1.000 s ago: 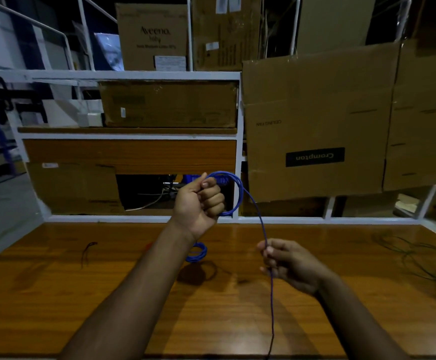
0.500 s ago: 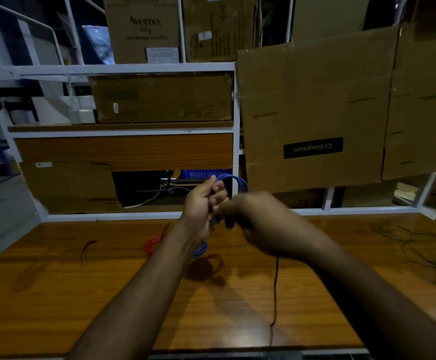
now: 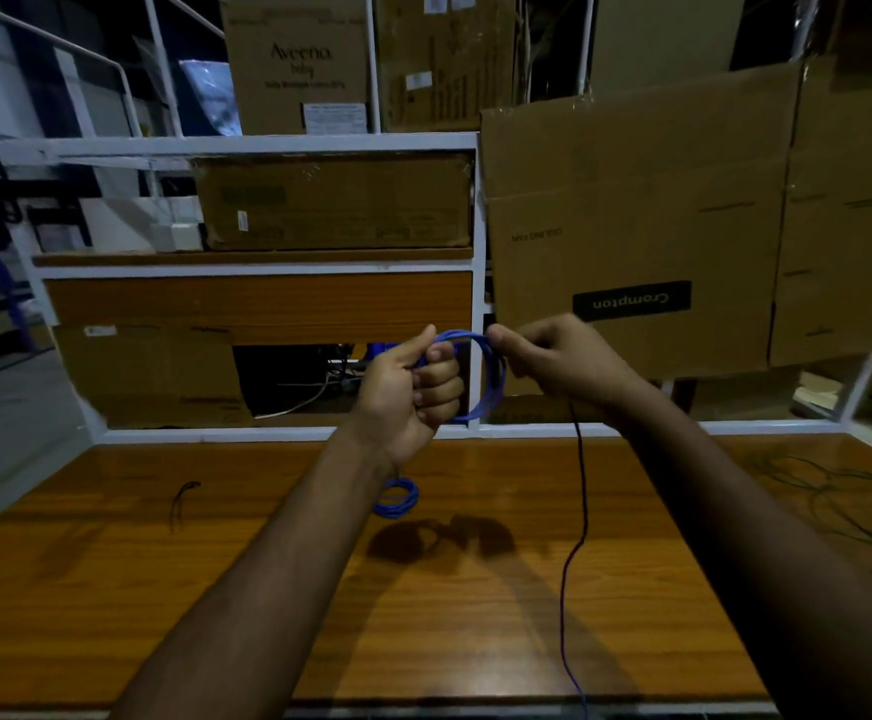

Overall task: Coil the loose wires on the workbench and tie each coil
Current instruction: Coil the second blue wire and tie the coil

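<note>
Above the far edge of the wooden workbench (image 3: 111, 589), my left hand (image 3: 407, 392) is fisted around a coil of blue wire (image 3: 493, 379) that loops out to the right of the fist. My right hand (image 3: 561, 363) pinches the same wire at the top right of the loop. The wire's loose tail (image 3: 576, 511) hangs from my right hand and runs down over the bench's near edge. A small, finished blue coil (image 3: 397, 498) lies on the bench, partly hidden behind my left wrist.
A short dark wire piece (image 3: 181, 504) lies on the bench at the left. A tangle of thin dark wires (image 3: 839, 496) spreads at the right. Behind the bench stand a white-framed shelf (image 3: 267, 145) and cardboard boxes (image 3: 641, 226).
My right hand came up from low over the bench to my left hand, then shifted right to the top of the loop. The blue loop in my left hand looks thicker.
</note>
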Tool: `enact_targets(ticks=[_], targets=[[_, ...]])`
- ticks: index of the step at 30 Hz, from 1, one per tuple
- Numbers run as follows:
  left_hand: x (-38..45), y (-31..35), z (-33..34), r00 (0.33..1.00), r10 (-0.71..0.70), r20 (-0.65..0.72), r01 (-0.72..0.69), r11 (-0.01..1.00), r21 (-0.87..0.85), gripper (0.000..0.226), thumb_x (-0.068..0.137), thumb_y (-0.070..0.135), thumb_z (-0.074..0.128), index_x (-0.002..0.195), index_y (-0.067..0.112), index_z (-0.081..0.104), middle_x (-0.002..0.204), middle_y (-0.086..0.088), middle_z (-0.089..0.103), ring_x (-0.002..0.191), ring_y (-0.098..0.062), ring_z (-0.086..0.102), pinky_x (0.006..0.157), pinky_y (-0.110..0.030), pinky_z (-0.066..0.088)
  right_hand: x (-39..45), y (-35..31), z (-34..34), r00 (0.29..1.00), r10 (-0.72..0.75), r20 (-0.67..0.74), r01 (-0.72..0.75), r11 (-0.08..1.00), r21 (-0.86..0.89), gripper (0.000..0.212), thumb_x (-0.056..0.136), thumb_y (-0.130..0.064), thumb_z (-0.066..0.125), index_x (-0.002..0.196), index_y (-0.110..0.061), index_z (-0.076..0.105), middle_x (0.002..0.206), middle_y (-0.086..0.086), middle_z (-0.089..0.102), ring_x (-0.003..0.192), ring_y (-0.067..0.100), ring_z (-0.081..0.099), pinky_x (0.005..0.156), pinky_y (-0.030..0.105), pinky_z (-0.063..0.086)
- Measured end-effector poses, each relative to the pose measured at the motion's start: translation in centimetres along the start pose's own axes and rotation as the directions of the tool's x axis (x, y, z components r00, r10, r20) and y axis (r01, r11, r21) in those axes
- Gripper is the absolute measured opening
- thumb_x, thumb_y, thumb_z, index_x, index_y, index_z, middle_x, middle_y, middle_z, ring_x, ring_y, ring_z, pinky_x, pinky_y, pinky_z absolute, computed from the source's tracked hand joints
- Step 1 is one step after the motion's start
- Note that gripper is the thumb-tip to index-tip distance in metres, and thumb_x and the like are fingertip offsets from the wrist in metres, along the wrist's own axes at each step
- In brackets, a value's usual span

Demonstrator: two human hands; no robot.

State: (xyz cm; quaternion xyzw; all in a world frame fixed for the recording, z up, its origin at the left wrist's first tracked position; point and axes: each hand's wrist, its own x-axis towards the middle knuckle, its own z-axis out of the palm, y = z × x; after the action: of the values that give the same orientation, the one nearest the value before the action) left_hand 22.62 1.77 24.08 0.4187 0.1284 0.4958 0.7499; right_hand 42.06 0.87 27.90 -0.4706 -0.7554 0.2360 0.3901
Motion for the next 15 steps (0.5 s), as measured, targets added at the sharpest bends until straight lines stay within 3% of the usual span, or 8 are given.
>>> enact_targets(ticks=[2, 4, 7, 9, 12, 14, 15], targets=[[-0.1, 0.5, -0.4, 0.999, 0.041, -0.034, -0.043, 0.998, -0.047, 0.033, 0.096, 0.033, 0.041, 0.068, 0.018, 0.044, 0.049, 0.007, 0.027, 0.037, -0.006, 0.024, 0.041, -0.021, 0.012, -0.9, 2.6, -0.3, 0.97, 0.079, 0.232, -0.143, 0.951, 0.274, 0.048, 0.09, -0.057, 0.05, 0.072, -0.013, 0.056, 0.062, 0.001, 0.047, 0.051, 0.011, 0.042, 0.052, 0.023, 0.037], [-0.2, 1.2, -0.8, 0.995, 0.082, -0.053, -0.087, 0.992, -0.088, 0.032, 0.095, 0.033, 0.042, 0.067, 0.018, 0.045, 0.048, 0.008, 0.027, 0.037, -0.007, 0.024, 0.041, -0.021, 0.012, -2.1, 6.2, -0.3, 0.904, 0.14, 0.405, -0.322, 0.846, 0.426, 0.039, 0.094, -0.048, 0.055, 0.082, -0.011, 0.058, 0.067, 0.001, 0.047, 0.06, 0.015, 0.043, 0.062, 0.027, 0.04], [-0.3, 2.0, -1.2, 0.99, 0.128, -0.064, -0.135, 0.984, -0.114, 0.034, 0.094, 0.033, 0.042, 0.064, 0.019, 0.047, 0.048, 0.008, 0.027, 0.038, -0.007, 0.023, 0.043, -0.021, 0.011, -4.8, 11.2, 1.0, 0.858, 0.203, 0.472, -0.47, 0.683, 0.559, 0.022, 0.088, -0.021, 0.06, 0.102, -0.004, 0.066, 0.077, 0.005, 0.053, 0.069, 0.018, 0.049, 0.07, 0.03, 0.047], [-0.1, 2.0, -1.4, 0.989, 0.128, -0.069, -0.135, 0.985, -0.112, 0.034, 0.094, 0.033, 0.042, 0.063, 0.019, 0.047, 0.048, 0.008, 0.027, 0.038, -0.007, 0.023, 0.044, -0.021, 0.01, -6.3, 12.6, 2.7, 0.883, 0.29, 0.369, -0.466, 0.627, 0.625, 0.023, 0.095, -0.008, 0.055, 0.114, -0.002, 0.066, 0.083, 0.008, 0.059, 0.074, 0.02, 0.056, 0.07, 0.029, 0.053], [0.4, 1.1, -1.6, 0.991, 0.106, -0.083, -0.115, 0.987, -0.109, 0.038, 0.1, 0.034, 0.037, 0.066, 0.019, 0.046, 0.048, 0.008, 0.028, 0.039, -0.006, 0.023, 0.044, -0.021, 0.011, -7.1, 12.3, 5.5, 0.887, 0.457, 0.071, -0.38, 0.631, 0.676, 0.023, 0.096, -0.003, 0.053, 0.117, 0.0, 0.063, 0.093, 0.015, 0.067, 0.078, 0.021, 0.068, 0.071, 0.03, 0.059], [0.9, 0.3, -1.6, 0.991, 0.092, -0.098, -0.102, 0.99, -0.101, 0.04, 0.104, 0.034, 0.031, 0.069, 0.019, 0.041, 0.048, 0.008, 0.028, 0.038, -0.006, 0.024, 0.043, -0.021, 0.011, -7.1, 10.9, 7.3, 0.858, 0.503, -0.107, -0.355, 0.73, 0.584, 0.014, 0.096, -0.007, 0.058, 0.108, -0.003, 0.064, 0.095, 0.017, 0.069, 0.073, 0.019, 0.071, 0.065, 0.031, 0.059], [1.2, -0.2, -1.5, 0.99, 0.089, -0.108, -0.099, 0.991, -0.091, 0.04, 0.106, 0.034, 0.029, 0.07, 0.019, 0.039, 0.048, 0.008, 0.028, 0.037, -0.006, 0.024, 0.042, -0.02, 0.012, -7.2, 10.0, 8.0, 0.856, 0.489, -0.168, -0.373, 0.809, 0.454, 0.009, 0.096, -0.01, 0.059, 0.103, -0.007, 0.065, 0.091, 0.014, 0.07, 0.069, 0.016, 0.071, 0.06, 0.029, 0.059]])
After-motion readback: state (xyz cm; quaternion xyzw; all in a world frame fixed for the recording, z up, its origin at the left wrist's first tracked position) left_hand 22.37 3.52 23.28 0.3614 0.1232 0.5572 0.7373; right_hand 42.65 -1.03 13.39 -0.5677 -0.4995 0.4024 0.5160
